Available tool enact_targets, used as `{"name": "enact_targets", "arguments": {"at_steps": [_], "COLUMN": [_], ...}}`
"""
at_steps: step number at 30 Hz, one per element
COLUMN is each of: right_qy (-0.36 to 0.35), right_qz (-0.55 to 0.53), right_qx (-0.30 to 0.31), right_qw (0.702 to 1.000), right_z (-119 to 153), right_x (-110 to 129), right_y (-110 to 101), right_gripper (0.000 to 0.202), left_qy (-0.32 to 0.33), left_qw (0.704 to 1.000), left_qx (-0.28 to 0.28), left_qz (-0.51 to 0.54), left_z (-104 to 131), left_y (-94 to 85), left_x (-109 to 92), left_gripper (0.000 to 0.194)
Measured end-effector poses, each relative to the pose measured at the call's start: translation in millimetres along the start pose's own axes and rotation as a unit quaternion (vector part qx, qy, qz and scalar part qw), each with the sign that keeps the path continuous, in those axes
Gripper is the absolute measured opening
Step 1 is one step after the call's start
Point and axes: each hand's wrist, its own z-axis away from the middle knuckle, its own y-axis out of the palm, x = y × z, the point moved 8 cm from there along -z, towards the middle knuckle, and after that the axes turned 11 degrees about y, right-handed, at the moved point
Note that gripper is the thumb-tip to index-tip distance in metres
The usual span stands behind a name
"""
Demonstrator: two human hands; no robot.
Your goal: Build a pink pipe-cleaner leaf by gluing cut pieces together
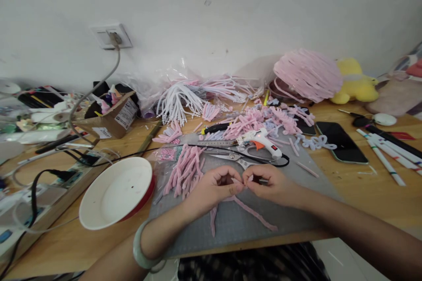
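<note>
My left hand (224, 183) and my right hand (268, 182) meet over the grey cutting mat (296, 215), thumbs and forefingers pinched together. Between them they grip a pink pipe cleaner (253, 215), whose fuzzy ends hang down below the fingers onto the mat; the gripped part is mostly hidden. Just beyond my fingers lie scissors (231, 157) with metal blades and a white glue gun (263, 142) with an orange trigger. Left of my left hand rests a bunch of twisted pink pipe cleaners (186, 169).
A white bowl (115, 193) stands at the left near a power strip (62, 193) with cables. Piles of pink pipe cleaners (247, 123) and white ones (181, 99) fill the back. A cardboard box (115, 118), a phone (341, 142) and a yellow plush toy (354, 81) surround the mat.
</note>
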Motion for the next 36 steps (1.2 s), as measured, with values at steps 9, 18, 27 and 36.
{"name": "enact_targets", "arguments": {"at_steps": [9, 18, 27, 36], "right_qy": [0.177, 0.187, 0.213, 0.204], "right_qz": [-0.155, -0.015, -0.050, -0.079], "right_qx": [0.051, 0.015, 0.017, 0.007], "right_qw": [0.971, 0.982, 0.976, 0.976], "right_z": [-5, -10, -11, -12], "right_x": [-25, -33, -41, -50], "right_y": [9, 16, 19, 22], "right_gripper": [0.018, 0.011, 0.009, 0.018], "left_qy": [-0.005, -0.036, -0.048, -0.041], "left_qw": [0.971, 0.921, 0.934, 0.923], "left_qx": [0.113, 0.196, 0.191, 0.193], "left_qz": [-0.210, -0.334, -0.297, -0.331], "left_z": [-2, 6, 6, 6], "left_y": [-7.5, -8.0, -6.0, -6.4], "left_x": [-6, 1, 9, 16], "left_gripper": [0.009, 0.007, 0.006, 0.006]}}
